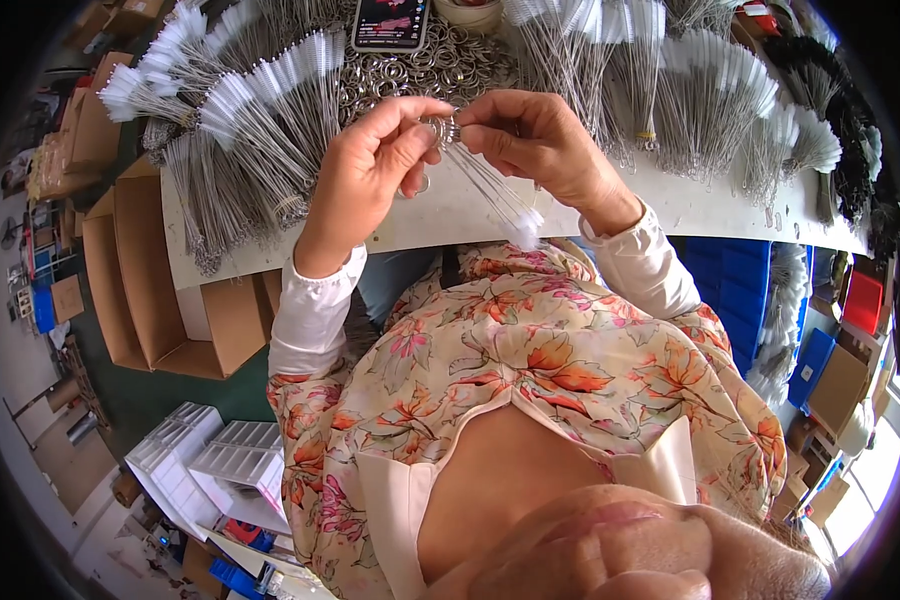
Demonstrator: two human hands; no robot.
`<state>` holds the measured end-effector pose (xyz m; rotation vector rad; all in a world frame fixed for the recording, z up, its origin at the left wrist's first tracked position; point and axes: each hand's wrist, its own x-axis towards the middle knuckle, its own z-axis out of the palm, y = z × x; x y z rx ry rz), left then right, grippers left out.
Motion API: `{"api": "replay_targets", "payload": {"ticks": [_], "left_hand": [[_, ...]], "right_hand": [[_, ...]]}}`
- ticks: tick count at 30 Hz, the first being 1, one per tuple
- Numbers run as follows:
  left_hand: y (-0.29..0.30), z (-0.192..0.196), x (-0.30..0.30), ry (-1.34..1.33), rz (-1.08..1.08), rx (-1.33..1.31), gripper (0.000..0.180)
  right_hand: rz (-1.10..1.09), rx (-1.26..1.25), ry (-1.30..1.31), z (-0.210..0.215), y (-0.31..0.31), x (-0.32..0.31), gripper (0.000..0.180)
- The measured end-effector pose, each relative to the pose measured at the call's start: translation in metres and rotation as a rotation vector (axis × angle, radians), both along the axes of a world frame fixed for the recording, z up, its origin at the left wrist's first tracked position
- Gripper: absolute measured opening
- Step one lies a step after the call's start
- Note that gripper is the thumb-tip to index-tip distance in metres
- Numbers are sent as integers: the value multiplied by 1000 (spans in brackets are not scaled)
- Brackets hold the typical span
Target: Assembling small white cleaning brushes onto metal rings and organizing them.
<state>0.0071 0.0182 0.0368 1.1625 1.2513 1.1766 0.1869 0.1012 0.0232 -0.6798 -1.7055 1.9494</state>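
Observation:
Both of my hands meet above the table's front edge. My left hand (370,175) is closed in a pinch on metal split rings (440,130), and another ring shows below its fingers. My right hand (550,145) pinches at the same spot, at the wire ends of a few thin brushes (485,185). Their wire stems slant down to the right, with white bristle tips (523,228) over the table's edge. Exactly how the wire loops sit on the ring is hidden by my fingers. A heap of loose silver rings (450,62) lies just beyond my hands.
Bundles of white-bristled wire brushes (260,100) lie at left, more brushes (705,100) at right, and black ones (850,150) at far right. A phone (390,25) and a bowl (470,14) stand behind the rings. Cardboard boxes (145,270) and blue bins (725,290) flank the white table (420,222).

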Motion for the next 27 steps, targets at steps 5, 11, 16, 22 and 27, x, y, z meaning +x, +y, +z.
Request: {"api": "replay_targets", "payload": {"ticks": [5,11,16,22,27], "left_hand": [[4,-14,-5,-12,73,138,16],[2,-1,-5,120,-45,29,17],[1,0,0,190,80,249,18],[4,7,23,-372,189,303,17],[5,22,45,-370,224,552,15]], "right_hand": [[34,-64,32,4,-2,0,16],[-3,-81,33,2,-1,2,16],[-29,52,68,9,-7,-1,15],[-249,388,187,9,-22,-5,11],[-401,705,284,1,-21,-12,17]]}}
